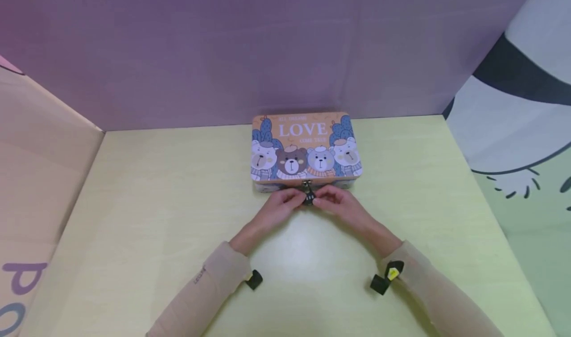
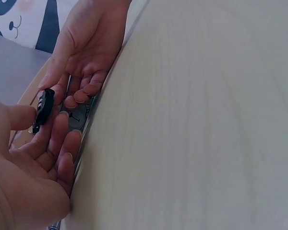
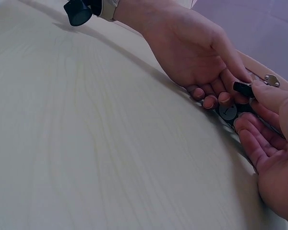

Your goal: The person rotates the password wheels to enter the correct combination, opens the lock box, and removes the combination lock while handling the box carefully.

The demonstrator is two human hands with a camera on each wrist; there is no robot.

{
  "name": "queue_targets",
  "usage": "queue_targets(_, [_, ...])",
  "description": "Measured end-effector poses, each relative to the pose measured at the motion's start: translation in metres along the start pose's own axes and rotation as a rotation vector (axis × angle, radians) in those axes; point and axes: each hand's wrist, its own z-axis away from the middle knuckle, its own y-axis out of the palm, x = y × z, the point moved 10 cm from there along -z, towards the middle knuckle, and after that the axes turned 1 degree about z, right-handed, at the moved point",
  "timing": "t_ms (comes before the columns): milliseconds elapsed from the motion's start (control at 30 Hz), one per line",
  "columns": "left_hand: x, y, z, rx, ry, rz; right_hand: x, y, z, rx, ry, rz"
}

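Your left hand (image 1: 277, 209) and right hand (image 1: 347, 208), fingers curled, are pinching a small black padlock (image 1: 309, 197) at an orange bear-printed rectangular tin (image 1: 306, 146).

Left hand (image 1: 280, 209): at the left side of the black lock (image 1: 310, 198), thumb and index finger pinching it, other fingers bent beneath it.
Right hand (image 1: 344, 207): at the lock's right side, also pinching it with thumb and index finger, other fingers curled beneath.
Wrists: bare, nearer the body than the lock.
Left forearm (image 1: 202, 290): sleeved, slanting inward toward the lock.
Right forearm (image 1: 439, 290): sleeved, slanting inward from the opposite side.
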Motion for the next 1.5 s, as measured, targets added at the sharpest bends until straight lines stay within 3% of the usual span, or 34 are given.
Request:
queue_targets(267, [-0.0009,0.0003,-0.0004,0.001,-0.006,0.015,-0.0001,-0.0009,0.0004,-0.003,-0.005,-0.005])
queue_targets(500, [0.0029,-0.0004,-0.0003,-0.004,-0.017,-0.037,-0.0008,-0.0001,0.0006,0.003,0.002,-0.016])
queue_targets(833, [-0.0013,0.0029,0.0016,0.015,0.021,-0.066,0.0005,0.0016,0.0018,-0.005,0.01,-0.02])
queue_targets(1500, [0.0017,0.0025,0.0024,0.029,0.017,-0.09,-0.0001,0.0019,0.0011,-0.014,-0.01,-0.013])
